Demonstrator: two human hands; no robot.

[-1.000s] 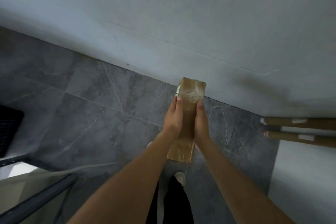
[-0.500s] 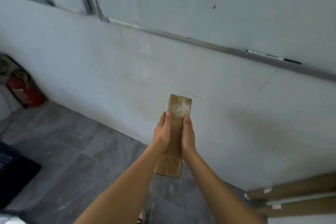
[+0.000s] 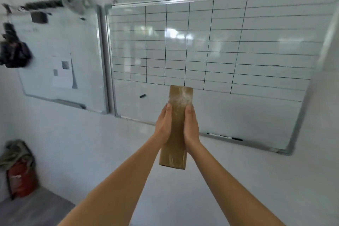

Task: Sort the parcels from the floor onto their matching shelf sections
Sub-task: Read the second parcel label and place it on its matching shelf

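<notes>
The person is holding 1 long brown parcel (image 3: 177, 128) out in front at arm's length, its long axis running away from the camera and its top face shiny with tape. The left hand (image 3: 163, 124) is pressing flat against the parcel's left side, fingers straight, and the right hand (image 3: 191, 125) is pressing against the right side the same way, so the parcel is being clamped between 2 palms. Behind it a gridded whiteboard (image 3: 256, 46) is hanging on the white wall, with a smaller whiteboard (image 3: 60, 57) just beside it on the left. A red extinguisher (image 3: 21, 178) is standing at the lower left under a draped cloth.
</notes>
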